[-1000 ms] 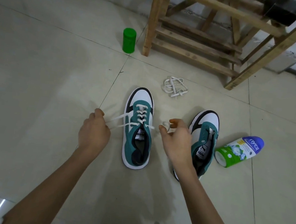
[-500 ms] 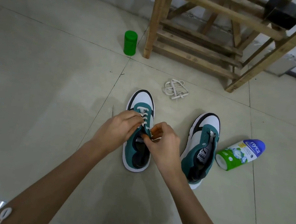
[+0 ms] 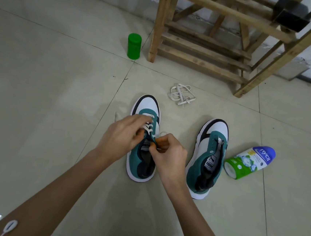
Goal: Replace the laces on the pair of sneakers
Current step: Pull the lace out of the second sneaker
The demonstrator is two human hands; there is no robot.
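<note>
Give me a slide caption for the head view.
Left hand and right hand pinch the white lace on one teal sneaker; the other sneaker stands unlaced.

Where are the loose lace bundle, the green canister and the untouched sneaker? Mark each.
loose lace bundle [image 3: 181, 96], head view, middle of the tangle.
green canister [image 3: 134, 47], head view, its side wall.
untouched sneaker [image 3: 218, 129], head view, its white toe.
</note>
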